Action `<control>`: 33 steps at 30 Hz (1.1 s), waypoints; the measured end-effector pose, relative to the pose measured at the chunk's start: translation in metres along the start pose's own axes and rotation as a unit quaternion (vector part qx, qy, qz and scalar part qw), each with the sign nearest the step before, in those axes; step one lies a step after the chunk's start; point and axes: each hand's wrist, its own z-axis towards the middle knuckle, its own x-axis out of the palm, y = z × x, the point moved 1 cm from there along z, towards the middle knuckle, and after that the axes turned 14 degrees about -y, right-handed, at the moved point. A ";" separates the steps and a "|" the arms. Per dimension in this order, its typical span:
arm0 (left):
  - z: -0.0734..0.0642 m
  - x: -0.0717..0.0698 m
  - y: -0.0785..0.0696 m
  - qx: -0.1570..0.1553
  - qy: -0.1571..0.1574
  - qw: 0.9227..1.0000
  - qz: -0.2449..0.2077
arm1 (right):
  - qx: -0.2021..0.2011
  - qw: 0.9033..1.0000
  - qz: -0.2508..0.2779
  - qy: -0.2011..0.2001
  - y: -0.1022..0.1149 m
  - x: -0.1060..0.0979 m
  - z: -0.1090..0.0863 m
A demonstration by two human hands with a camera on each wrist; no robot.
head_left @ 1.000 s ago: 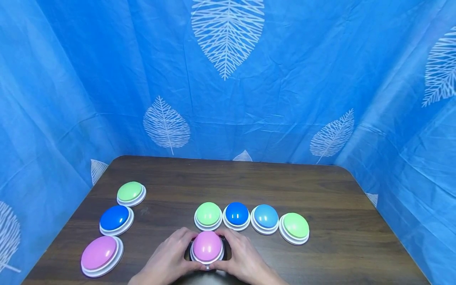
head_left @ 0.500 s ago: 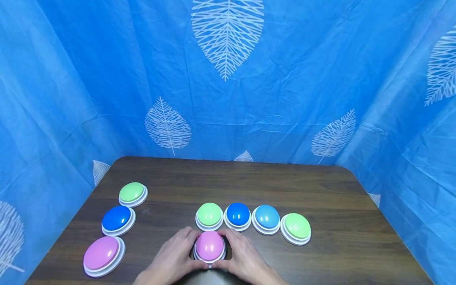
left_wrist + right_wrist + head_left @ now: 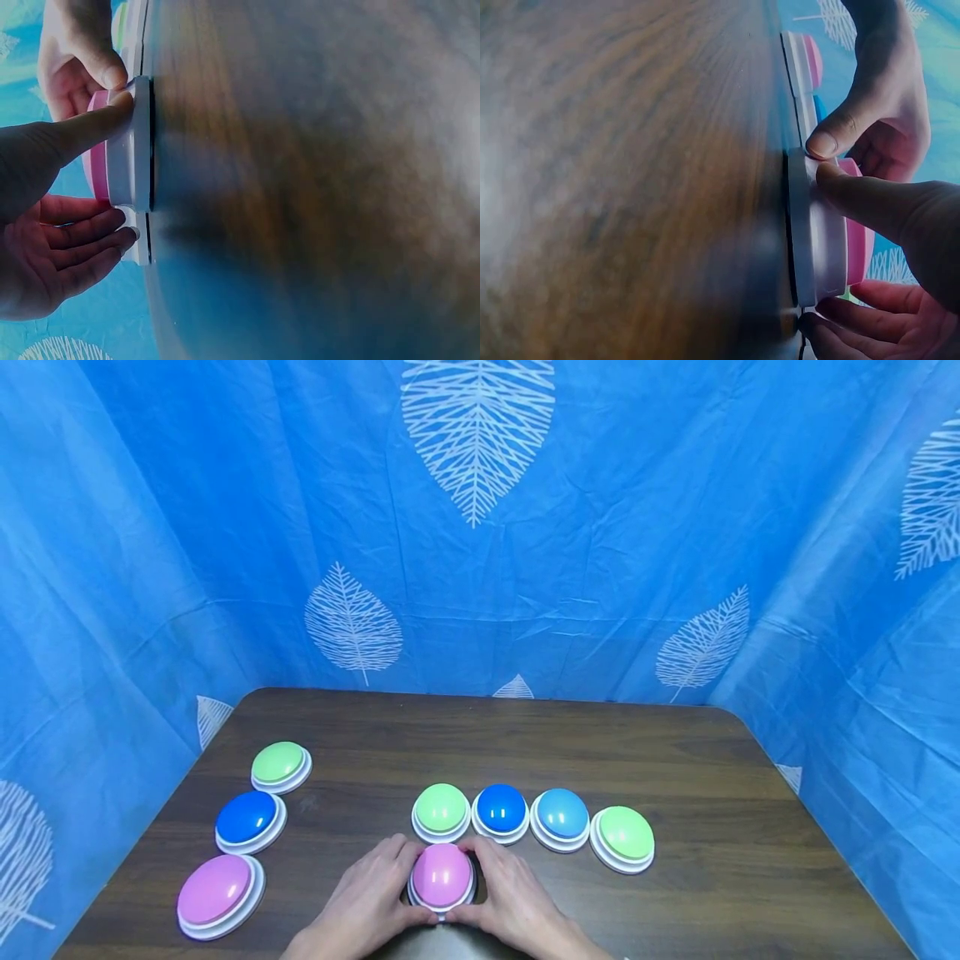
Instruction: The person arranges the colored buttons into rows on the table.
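Note:
A pink dome push button (image 3: 442, 875) on a round white base lies flat on the table, just in front of a light green button (image 3: 441, 810). My left hand (image 3: 371, 889) grips its left side and my right hand (image 3: 510, 889) its right side. Both thumbs meet at the near edge of the base; the other fingers reach round toward the far side. In the left wrist view, the left thumb (image 3: 97, 131) presses the white base (image 3: 133, 161). The right wrist view shows the right thumb (image 3: 862, 199) on the base likewise, fingers curled at the far edge.
Right of the green button, a dark blue button (image 3: 501, 810), a light blue one (image 3: 562, 815) and another green one (image 3: 626, 835) continue the row. At left stand green (image 3: 277, 763), blue (image 3: 246, 818) and pink (image 3: 214, 891) buttons. A blue leaf-print curtain (image 3: 480, 593) surrounds the brown table (image 3: 712, 810).
Between both hands, the pink button has shifted very slightly right against the row. The whole head view has also drifted a little. Over the last half second the grip looks the same.

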 end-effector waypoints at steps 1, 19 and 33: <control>0.000 0.000 0.000 0.001 0.000 1.000 0.001 | 0.000 1.000 -0.001 0.000 0.000 0.000 0.000; -0.002 -0.009 0.002 -0.048 0.027 0.998 -0.031 | -0.030 1.000 0.000 -0.007 0.005 -0.002 0.000; -0.007 -0.041 0.017 -0.108 -0.017 0.994 0.014 | -0.073 0.997 0.014 -0.020 0.036 0.008 0.031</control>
